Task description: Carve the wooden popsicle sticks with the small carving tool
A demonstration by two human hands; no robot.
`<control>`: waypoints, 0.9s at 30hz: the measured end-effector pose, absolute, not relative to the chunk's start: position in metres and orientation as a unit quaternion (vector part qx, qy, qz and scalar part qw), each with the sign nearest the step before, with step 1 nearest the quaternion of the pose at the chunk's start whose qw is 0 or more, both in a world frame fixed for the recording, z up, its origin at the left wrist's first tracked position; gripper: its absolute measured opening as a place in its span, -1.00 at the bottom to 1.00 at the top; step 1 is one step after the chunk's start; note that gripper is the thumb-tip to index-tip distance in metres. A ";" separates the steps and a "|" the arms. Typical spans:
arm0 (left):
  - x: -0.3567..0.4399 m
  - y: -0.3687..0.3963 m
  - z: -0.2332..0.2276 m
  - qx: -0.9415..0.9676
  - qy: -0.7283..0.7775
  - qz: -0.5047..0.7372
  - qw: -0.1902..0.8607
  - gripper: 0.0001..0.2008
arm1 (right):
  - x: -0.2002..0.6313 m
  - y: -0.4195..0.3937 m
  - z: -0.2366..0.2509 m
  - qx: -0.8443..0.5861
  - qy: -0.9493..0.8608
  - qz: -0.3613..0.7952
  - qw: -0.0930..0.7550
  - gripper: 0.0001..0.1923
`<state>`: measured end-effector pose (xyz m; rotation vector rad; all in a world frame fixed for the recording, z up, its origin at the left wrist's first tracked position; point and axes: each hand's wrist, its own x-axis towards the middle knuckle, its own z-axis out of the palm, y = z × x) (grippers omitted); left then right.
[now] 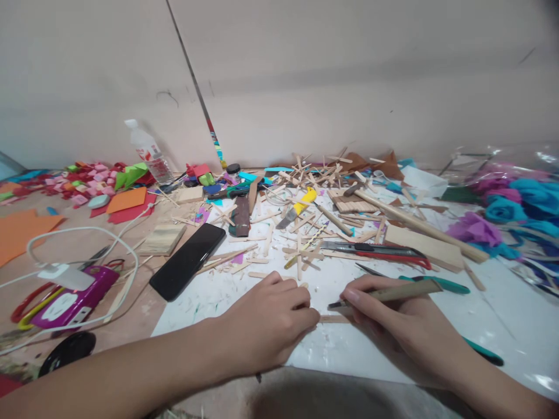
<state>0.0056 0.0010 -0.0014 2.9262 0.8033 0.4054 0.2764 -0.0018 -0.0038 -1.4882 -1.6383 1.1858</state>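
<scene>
My left hand (279,320) is closed, its curled fingers pressing a flat wooden craft stick (335,319) down on a white paper sheet (209,311). Part of the stick shows between the two hands; its left end is hidden under my fingers. My right hand (397,317) grips a carving tool (406,291) like a pen. This tool has a tan wooden handle and a dark tip, which points left just above the stick. Whether the tip touches the wood, I cannot tell. Under and behind my right hand lies a pair of green-handled scissors (445,284), partly covered.
A black phone (187,262), a grey and red utility knife (375,250) and a yellow cutter (301,205) lie beyond my hands. Behind them is a heap of craft sticks (305,171). At left are a purple power adapter (78,299) with white cable and a tilted bottle (148,154).
</scene>
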 end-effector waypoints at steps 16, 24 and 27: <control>0.006 0.001 -0.002 0.954 0.256 0.151 0.042 -0.85 | 0.273 -0.004 0.004 -0.562 -0.617 0.452 0.314 -0.50; 0.006 0.001 -0.001 0.955 0.256 0.148 0.033 -0.86 | 0.277 -0.003 0.000 -0.565 -0.618 0.452 0.308 -0.48; 0.005 0.002 -0.001 0.957 0.252 0.143 0.030 -0.87 | 0.279 -0.003 -0.003 -0.562 -0.624 0.453 0.300 -0.49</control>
